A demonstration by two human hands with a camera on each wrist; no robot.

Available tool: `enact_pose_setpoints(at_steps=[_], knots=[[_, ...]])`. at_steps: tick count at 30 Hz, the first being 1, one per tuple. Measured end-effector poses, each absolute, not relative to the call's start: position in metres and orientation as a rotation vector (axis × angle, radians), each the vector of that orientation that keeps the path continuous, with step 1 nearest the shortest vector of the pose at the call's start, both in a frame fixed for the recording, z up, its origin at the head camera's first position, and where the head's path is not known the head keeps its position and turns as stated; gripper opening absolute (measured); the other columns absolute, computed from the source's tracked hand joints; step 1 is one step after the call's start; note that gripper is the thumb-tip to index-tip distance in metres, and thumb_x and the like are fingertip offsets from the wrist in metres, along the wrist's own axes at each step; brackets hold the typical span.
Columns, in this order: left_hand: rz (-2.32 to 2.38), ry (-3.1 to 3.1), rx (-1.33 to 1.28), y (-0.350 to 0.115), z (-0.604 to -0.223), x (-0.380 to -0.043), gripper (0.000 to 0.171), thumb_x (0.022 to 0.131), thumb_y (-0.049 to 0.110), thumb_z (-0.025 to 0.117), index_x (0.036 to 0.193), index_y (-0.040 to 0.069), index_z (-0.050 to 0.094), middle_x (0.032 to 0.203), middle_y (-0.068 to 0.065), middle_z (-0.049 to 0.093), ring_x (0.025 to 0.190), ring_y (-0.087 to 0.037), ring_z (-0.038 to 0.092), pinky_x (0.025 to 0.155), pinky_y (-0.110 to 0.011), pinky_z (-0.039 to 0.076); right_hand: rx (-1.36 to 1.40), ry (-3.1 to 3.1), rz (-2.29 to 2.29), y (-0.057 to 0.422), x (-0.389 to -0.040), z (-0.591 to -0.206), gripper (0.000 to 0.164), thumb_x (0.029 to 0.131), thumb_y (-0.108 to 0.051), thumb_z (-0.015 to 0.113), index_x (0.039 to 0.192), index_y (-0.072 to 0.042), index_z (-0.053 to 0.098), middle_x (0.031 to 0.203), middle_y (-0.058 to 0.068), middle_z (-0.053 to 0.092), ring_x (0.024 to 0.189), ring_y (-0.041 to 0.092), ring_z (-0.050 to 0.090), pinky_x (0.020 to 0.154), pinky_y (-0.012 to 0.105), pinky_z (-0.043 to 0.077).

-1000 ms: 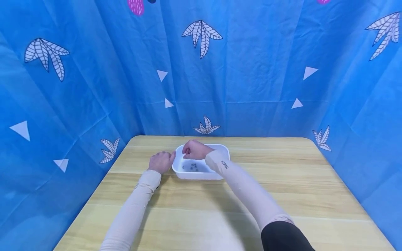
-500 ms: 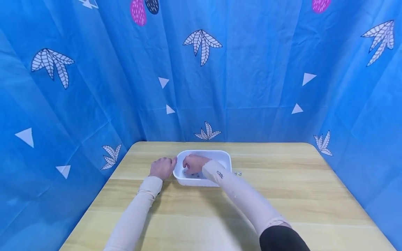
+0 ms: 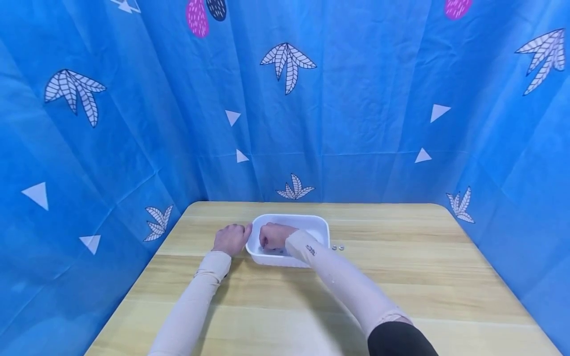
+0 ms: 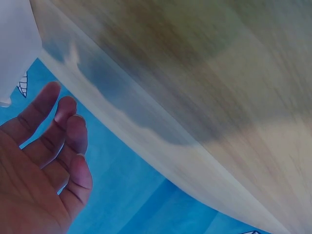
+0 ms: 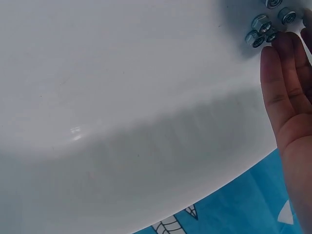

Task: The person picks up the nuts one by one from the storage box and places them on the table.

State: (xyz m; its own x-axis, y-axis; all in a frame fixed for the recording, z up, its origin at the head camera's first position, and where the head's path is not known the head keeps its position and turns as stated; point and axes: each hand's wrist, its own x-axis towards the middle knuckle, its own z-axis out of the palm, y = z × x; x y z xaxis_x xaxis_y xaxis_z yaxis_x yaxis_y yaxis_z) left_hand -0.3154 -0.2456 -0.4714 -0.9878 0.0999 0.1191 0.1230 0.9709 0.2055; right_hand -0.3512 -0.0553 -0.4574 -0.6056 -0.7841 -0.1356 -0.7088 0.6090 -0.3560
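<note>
On the pale wooden desk [image 3: 401, 277], mid-frame, the right hand [image 3: 276, 236] has dipped into the white rectangular tray [image 3: 316, 225], bringing silver hex nuts [image 5: 261, 23] within reach; whether its fingers [image 5: 273, 73] pinch any, I cannot tell.

- My head feed is bright and evenly lit, with pale glare on the light wood-grained table [image 3: 401, 277] near the bottom centre.
- I see soft shadows beside both long off-white fabric sleeves [image 3: 349, 279], suggesting light from above.
- My left wrist feed is dimmer, with a broad, soft-edged shadow across the table.
- On my right wrist feed, the white rounded-rectangular tub [image 5: 122, 73] looks greyish with a small glint; shadow surrounds the silvery hexagonal metal nuts [image 5: 261, 23].
</note>
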Motion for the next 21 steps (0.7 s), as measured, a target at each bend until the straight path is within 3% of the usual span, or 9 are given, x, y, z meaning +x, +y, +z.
enact_pose_setpoints(at_steps=[9,16,21], knots=[[-0.318,-2.993,-0.173,-0.2478,-0.4761,-0.3160,0.061,0.110,0.047,0.032,0.070,0.010,0.060,0.078,-0.015,0.068,0.072,-0.033,0.067,0.064,-0.051,0.055,-1.239,2.554,-0.377,-0.0580,-0.3585,-0.4663,0.013,0.093,-0.014,0.071,0.098,-0.019,0.082,0.078,-0.007,0.075,0.064,0.004,0.060,0.066,0.016,0.050],[-0.319,-2.996,-0.164,-0.2472,-0.4775,-0.3177,0.062,0.110,0.048,0.031,0.070,0.011,0.060,0.081,-0.016,0.070,0.076,-0.035,0.069,0.065,-0.052,0.055,-1.194,2.552,-0.361,-0.0573,-0.3573,-0.4626,0.017,0.092,-0.009,0.069,0.103,-0.016,0.081,0.087,-0.005,0.077,0.071,0.005,0.064,0.071,0.016,0.052],[-0.315,-3.006,-0.161,-0.2483,-0.4778,-0.3185,0.063,0.110,0.049,0.030,0.072,0.011,0.061,0.082,-0.016,0.070,0.076,-0.035,0.069,0.066,-0.052,0.056,-1.183,2.538,-0.390,-0.0568,-0.3561,-0.4610,0.019,0.089,-0.004,0.068,0.100,-0.013,0.081,0.083,-0.004,0.076,0.068,0.006,0.063,0.067,0.017,0.051]])
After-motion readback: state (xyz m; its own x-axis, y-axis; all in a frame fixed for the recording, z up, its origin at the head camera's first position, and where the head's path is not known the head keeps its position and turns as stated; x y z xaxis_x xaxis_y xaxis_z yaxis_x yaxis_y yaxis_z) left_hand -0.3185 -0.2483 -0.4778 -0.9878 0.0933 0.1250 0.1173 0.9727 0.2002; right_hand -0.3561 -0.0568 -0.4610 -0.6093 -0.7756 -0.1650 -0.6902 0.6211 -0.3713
